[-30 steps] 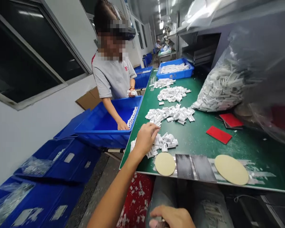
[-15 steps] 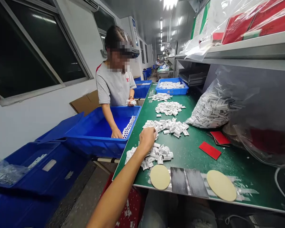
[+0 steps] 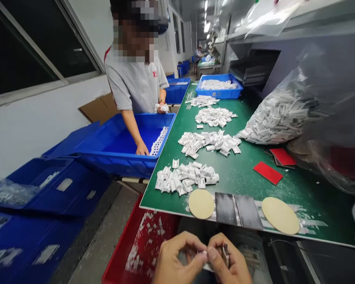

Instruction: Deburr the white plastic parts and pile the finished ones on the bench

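Note:
My left hand and my right hand meet in front of the table's near edge. Their thumbs and fingertips pinch a small white plastic piece, mostly covered by the fingers. Tucked in my right hand's fingers is a small shiny metal object; its kind is unclear. Beyond the hands, a pile of white plastic pieces lies on the green table. Two round cream pads and dark grey rectangular plates line the near edge.
Further piles of white pieces stretch toward a blue tray. A full clear bag and red rectangles are at right. Below the table stands a red bin. A co-worker reaches into a blue bin.
My left hand has drawn back from the piles toward me, and my right hand has come into view. Both now hold a white piece. The view has tilted down.

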### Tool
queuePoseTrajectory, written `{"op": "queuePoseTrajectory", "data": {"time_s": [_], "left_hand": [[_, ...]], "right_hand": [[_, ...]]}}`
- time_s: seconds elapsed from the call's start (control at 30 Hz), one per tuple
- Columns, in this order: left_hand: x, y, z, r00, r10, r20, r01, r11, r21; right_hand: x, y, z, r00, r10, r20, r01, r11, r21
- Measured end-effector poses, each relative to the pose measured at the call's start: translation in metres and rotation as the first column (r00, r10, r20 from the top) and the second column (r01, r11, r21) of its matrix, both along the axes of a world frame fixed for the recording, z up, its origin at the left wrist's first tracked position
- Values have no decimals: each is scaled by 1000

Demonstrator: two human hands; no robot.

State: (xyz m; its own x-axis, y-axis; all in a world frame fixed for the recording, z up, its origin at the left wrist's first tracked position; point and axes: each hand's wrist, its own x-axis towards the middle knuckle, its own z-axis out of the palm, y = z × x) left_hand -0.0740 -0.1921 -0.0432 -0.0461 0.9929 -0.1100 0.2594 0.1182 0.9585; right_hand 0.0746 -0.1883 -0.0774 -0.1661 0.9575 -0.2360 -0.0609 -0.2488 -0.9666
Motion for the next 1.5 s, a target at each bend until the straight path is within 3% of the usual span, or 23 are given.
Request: {"op": "queuePoseTrajectory", "data": {"time_s": [0.1, 0.23, 0.37, 0.47, 0.57, 0.73, 0.97, 1.03, 1.1, 1.23, 1.37, 1.43, 1.5], "left_hand": [[2, -11, -2, 992, 121, 34, -117, 989, -88], [2, -18, -1, 964, 264, -23, -265, 953, -149], [-4, -26, 3, 974, 222, 33, -210, 954, -215], [-12, -31, 3, 987, 152, 49, -143, 976, -164], [-18, -38, -1, 987, 150, -53, -152, 987, -47], [-28, -49, -11, 969, 161, -187, -171, 985, -37], [-39, -54, -9, 934, -47, -354, 18, 996, -87], [-36, -62, -16, 925, -3, -380, -35, 995, -93], [-38, -69, -28, 908, 99, -408, -166, 977, -132], [-85, -64, -61, 794, 311, -523, -443, 885, -145], [-142, -51, -80, 739, 316, -596, -502, 847, -174], [-143, -50, -79, 719, 328, -613, -513, 845, -150], [-121, -51, -70, 745, 322, -584, -471, 874, -119]], "right_hand": [[5, -6, 12, 983, 129, 126, -136, 989, 48], [-1, -12, 13, 979, -49, 198, 16, 986, 167], [-11, -20, 13, 921, -267, 282, 138, 904, 404], [-15, -22, 15, 931, -230, 284, 79, 886, 457], [-17, -23, 13, 957, -71, 282, -53, 912, 408], [-23, -29, 6, 948, -65, 310, -41, 945, 323], [-33, -39, 0, 953, 83, 292, -162, 952, 259], [-40, -44, -3, 944, 81, 319, -173, 947, 270], [-47, -50, -8, 939, 85, 332, -178, 948, 262], [-49, -60, -15, 952, 116, 285, -178, 963, 201], [-35, -52, -14, 981, 148, 128, -144, 989, -40], [-29, -42, -11, 996, 82, 22, -77, 981, -177], [-27, -34, -9, 998, -24, -50, 11, 972, -233]]}}
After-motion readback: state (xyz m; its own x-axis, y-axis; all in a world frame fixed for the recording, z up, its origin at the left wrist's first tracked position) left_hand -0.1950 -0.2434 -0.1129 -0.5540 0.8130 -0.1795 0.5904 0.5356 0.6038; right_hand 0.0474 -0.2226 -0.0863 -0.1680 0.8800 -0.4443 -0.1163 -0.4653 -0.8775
